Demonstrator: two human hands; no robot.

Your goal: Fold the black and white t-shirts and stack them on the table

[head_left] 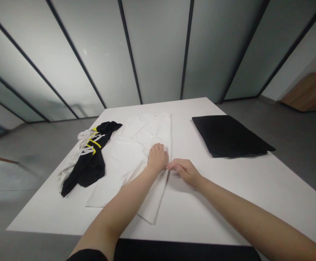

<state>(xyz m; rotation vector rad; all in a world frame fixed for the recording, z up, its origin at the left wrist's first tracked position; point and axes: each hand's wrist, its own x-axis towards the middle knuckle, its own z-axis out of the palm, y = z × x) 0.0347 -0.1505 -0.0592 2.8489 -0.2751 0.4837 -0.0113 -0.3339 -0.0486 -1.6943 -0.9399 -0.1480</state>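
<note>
A pair of white shorts [127, 156] appears to be spread on the table, its legs toward me and its surface lightly wrinkled. My left hand [158, 157] lies on the shorts near their right side, palm down with the fingers pointing away. Close beside it, my right hand [185, 170] has its thumb and fingertips pinched together on the right edge of the cloth. My left forearm covers part of the lower cloth.
A crumpled black garment [92, 159] with yellow and white print lies left of the shorts, with white cloth [69, 168] beside it. A folded black garment [228, 136] lies at the right of the white table [214, 203]. Frosted glass panels [158, 47] stand behind.
</note>
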